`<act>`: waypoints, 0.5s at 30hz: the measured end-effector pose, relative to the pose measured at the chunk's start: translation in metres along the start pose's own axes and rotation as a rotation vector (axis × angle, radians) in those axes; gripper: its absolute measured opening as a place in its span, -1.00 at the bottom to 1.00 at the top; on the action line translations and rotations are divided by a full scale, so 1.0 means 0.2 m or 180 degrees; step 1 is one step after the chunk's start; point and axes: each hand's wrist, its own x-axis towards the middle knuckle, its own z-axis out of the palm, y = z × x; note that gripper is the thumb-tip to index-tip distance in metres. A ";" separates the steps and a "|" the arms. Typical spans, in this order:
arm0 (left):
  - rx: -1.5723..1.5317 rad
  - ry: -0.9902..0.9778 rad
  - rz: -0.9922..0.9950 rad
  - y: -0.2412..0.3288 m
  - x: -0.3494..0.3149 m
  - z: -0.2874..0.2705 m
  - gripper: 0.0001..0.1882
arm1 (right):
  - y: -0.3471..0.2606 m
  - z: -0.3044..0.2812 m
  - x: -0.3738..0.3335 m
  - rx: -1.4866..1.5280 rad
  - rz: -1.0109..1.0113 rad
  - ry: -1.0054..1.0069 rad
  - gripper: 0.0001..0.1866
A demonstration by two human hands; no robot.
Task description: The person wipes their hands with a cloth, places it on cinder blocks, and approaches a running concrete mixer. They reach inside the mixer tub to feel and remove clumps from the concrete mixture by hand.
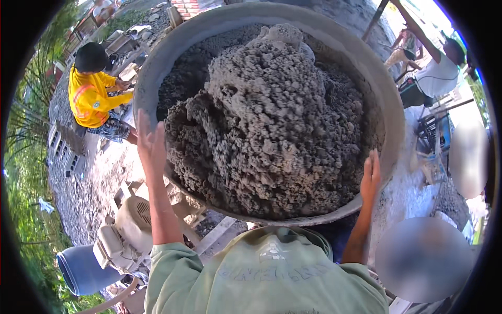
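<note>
A large round grey mixer drum or pan (pixel 361 44) stands in front of me, its wide rim coated with cement. Heaped inside is a damp, crumbly grey mortar mix (pixel 266 120), piled highest toward the far side. My left hand (pixel 151 144) is at the left rim, fingers stretched upward and apart. Against the near right rim is my right hand (pixel 371 175), its fingers extended and close together. Neither hand shows a tool in it. My green shirt fills the lower middle.
An engine or motor unit (pixel 133 222) sits below the drum at the left, beside a blue barrel (pixel 86 269). A person in a yellow shirt (pixel 91 99) works at the left; another in white (pixel 436 73) stands at the far right. Hollow blocks (pixel 65 149) lie on gravel.
</note>
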 end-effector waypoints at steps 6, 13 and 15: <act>0.0674 -0.0513 0.0012 -0.17 -0.06 0.13 -0.34 | 0.04 0.02 -0.11 0.0357 0.0931 -0.0475 -0.31; 0.1622 -0.0893 0.0199 -0.17 -0.23 0.13 -0.37 | 0.10 0.09 -0.16 -0.0298 0.0424 0.0114 -0.29; 0.2011 -0.1135 0.0308 -0.16 -0.28 0.12 -0.45 | 0.09 0.03 -0.14 -0.0257 0.0518 0.0118 -0.29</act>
